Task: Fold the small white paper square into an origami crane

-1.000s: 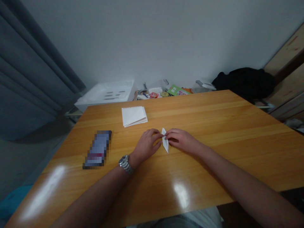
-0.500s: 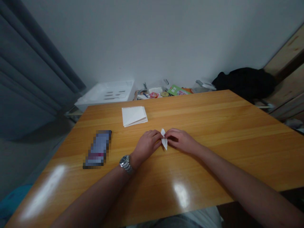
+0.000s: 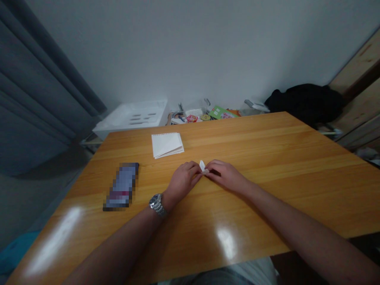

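A small folded piece of white paper [image 3: 203, 166] sits on the wooden table [image 3: 267, 158], pinched between both of my hands. My left hand [image 3: 182, 181], with a metal watch [image 3: 156, 205] at the wrist, has its fingers curled against the paper's left side. From the right, my right hand [image 3: 226, 176] presses its fingertips on the paper. Only the paper's upper tip shows; the remainder is hidden under my fingers.
A stack of white paper sheets [image 3: 167, 145] lies farther back on the table. A blurred phone-like object [image 3: 121, 186] rests at the left. Behind the table are a white bin [image 3: 132, 116], small clutter [image 3: 204, 114] and a black bag [image 3: 303, 101].
The paper's lower point, visible below my fingers a second ago, has been folded up or covered. Now only a short tip shows. My hands have closed in slightly.
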Tool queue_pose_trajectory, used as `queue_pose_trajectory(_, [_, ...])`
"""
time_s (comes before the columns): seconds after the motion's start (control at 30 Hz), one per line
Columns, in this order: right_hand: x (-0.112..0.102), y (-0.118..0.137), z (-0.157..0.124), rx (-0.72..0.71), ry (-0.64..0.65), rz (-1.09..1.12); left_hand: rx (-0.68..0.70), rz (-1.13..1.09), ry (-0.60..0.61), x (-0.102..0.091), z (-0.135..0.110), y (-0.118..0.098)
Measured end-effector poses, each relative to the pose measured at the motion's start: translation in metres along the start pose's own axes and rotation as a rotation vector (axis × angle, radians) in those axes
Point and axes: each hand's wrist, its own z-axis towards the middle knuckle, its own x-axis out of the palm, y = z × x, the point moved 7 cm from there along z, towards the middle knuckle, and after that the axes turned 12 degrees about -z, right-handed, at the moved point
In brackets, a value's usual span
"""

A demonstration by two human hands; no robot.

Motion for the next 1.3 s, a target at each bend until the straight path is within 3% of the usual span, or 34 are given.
queue_pose_trajectory(0.4, [0.004, -0.004, 0.001, -0.050, 0.002, 0.016, -0.065, -0.063, -0.001, 0.004, -0.001, 0.006])
queue_pose_trajectory(0.97, [0.009, -0.008, 0.005, 0.061, -0.018, 0.019, -0.086, -0.141, -0.064, 0.003, 0.001, 0.010])
queue_pose_trajectory(1.3, [0.010, -0.016, 0.002, 0.269, -0.055, 0.113, -0.181, -0.218, -0.104, 0.003, 0.002, 0.018])
